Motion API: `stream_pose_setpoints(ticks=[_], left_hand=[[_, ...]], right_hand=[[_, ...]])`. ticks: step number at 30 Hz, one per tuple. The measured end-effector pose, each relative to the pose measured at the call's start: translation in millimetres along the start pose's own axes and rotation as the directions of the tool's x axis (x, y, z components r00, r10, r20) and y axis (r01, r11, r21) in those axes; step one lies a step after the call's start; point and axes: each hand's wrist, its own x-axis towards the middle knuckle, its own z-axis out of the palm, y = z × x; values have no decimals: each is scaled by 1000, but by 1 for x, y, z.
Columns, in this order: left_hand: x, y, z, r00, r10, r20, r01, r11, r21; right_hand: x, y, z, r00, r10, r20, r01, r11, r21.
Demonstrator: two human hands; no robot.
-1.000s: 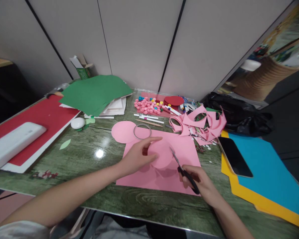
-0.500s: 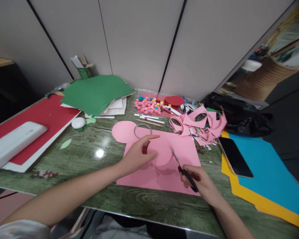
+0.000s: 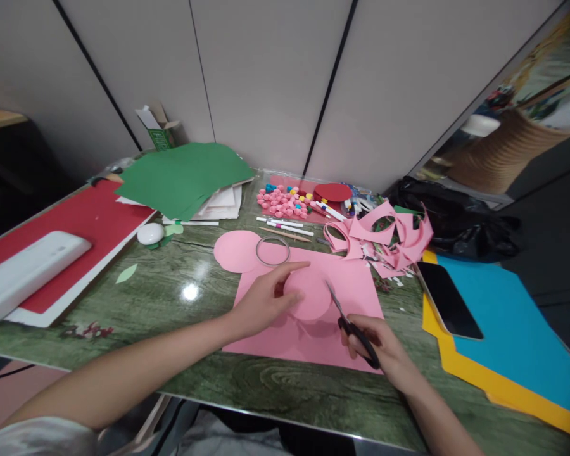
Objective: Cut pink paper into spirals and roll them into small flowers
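A green wooden-looking table [image 3: 275, 386] carries everything. Along its left end lies a red sheet [image 3: 111, 221]; towards its right end, a blue sheet [image 3: 508, 329] covers part of a yellow sheet [image 3: 449, 345]. Green paper [image 3: 185, 177] lies on a pile near the far left corner. A pink sheet [image 3: 270, 332] lies in the middle, close to the near edge. At the far right corner is a black bag [image 3: 465, 221], with pink cuttings [image 3: 403, 244] just beside it.

The left hand [image 3: 263, 297] grips a pink disc above the pink sheet, with the thumb on its face and the index finger stretched along its upper side; the other fingers are hidden. In the right hand [image 3: 373, 342], the fingers are closed around the black handles of the scissors [image 3: 361, 342].

The pink disc [image 3: 311, 294] has the blades at its right side; whether they touch it, I cannot tell. A thin ring [image 3: 257, 252] lies across the pink sheet's far left corner.
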Motion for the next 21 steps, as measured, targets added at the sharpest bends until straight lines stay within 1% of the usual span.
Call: stream_pose_setpoints(ticks=[6,13,21], left_hand=[[0,0,1,1000,10,0,-10,1000,9],[0,4,0,999,-36,-40,39,997,68],[2,0,1,997,-45,-61,43,999,-33]], right_hand=[[0,3,-1,1000,8,1,-8,1000,-5],[0,4,-2,1000,6,-7,-7,1000,-22],[1,7,-2,1000,6,-13,-7,999,-46]])
